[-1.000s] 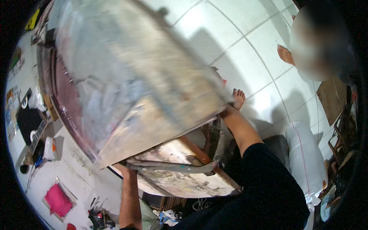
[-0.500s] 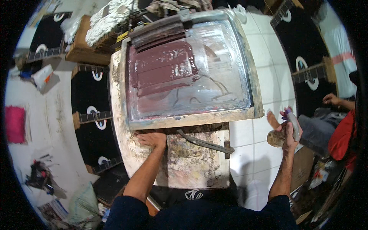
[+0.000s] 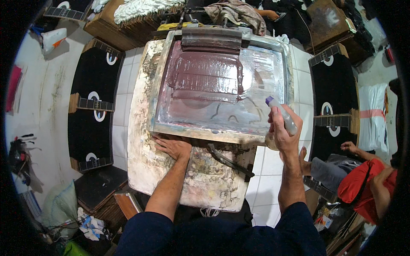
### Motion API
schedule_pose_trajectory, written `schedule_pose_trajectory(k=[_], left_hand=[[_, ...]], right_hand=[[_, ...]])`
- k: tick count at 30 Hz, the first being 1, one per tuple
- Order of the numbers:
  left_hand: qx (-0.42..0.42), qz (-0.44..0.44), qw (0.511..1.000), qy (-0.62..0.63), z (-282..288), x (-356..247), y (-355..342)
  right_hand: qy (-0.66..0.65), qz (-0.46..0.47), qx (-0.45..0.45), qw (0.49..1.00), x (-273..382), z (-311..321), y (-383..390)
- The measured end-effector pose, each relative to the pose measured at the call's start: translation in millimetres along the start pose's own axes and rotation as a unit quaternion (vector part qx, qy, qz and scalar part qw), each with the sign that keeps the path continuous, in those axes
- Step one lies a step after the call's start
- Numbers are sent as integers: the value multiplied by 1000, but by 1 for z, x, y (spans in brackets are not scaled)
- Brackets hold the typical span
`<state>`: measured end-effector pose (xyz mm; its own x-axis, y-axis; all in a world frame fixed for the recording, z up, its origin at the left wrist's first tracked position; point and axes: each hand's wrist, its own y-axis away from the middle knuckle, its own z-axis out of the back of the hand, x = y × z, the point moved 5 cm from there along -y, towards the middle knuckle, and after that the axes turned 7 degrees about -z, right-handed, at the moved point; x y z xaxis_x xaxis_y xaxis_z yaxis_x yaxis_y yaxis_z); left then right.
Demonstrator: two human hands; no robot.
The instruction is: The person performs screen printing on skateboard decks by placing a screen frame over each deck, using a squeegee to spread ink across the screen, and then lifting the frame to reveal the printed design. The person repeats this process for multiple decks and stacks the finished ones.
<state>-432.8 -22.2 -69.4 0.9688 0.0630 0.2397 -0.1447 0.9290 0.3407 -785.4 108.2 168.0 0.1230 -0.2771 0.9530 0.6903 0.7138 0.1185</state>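
Observation:
A screen printing frame [image 3: 205, 133] with wooden sides lies on the stained work board [image 3: 205, 187]. Maroon ink [image 3: 205, 70] covers the left and middle of its mesh, and a squeegee [image 3: 211, 39] rests across the far end. My left hand [image 3: 174, 147] is spread flat on the board, fingertips at the frame's near edge. In my right hand [image 3: 285, 128] is a translucent squeeze bottle [image 3: 287, 118] with a purple cap, tilted above the frame's near right corner. Beneath that hand shows a brownish rounded thing [image 3: 270, 141], mostly hidden; I cannot tell whether it is held.
A dark bent bar [image 3: 230, 161] lies on the board near me. Black printed fabric on boards [image 3: 92, 81] runs down the left, and more black fabric [image 3: 335, 91] the right. A person in red [image 3: 363, 183] sits at right; another person's hand [image 3: 271, 15] shows at the back.
My right hand has moved left and up with the bottle, from beside the board to the frame's near right corner. My left hand remains flat on the board. The view has shifted.

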Motion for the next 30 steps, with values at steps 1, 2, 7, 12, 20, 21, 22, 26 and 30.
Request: schedule_pose_trajectory(k=[1, 2, 7, 12, 20, 21, 22, 26, 30], left_hand=[[4, 0, 1000, 9, 0, 1, 1], [-9, -6, 1000, 17, 1, 1, 1], [-42, -12, 998, 37, 6, 1, 3], [83, 15, 989, -118, -7, 1, -1], [-110, 16, 991, -74, -20, 18, -23], [-146, -16, 982, -116, -19, 20, -25], [-169, 95, 976, -99, -15, 33, -35], [-247, -101, 915, 301, -14, 53, -50], [-90, -106, 812, 567, -33, 72, -73]], right_hand=[[-12, -1, -6, 1000, 1, -5, -3], [-13, 31, -12, 999, 6, -11, -7], [41, 57, 43, 997, 8, -32, -14], [10, 16, 61, 998, -4, -23, 19], [-114, -175, 175, 962, -135, 72, 143], [-104, -105, 106, 983, -162, 84, 157], [3, -87, 75, 993, -199, 99, 170], [142, -157, -145, 966, -364, 70, 204], [-29, -209, -169, 963, -495, -44, 186]])
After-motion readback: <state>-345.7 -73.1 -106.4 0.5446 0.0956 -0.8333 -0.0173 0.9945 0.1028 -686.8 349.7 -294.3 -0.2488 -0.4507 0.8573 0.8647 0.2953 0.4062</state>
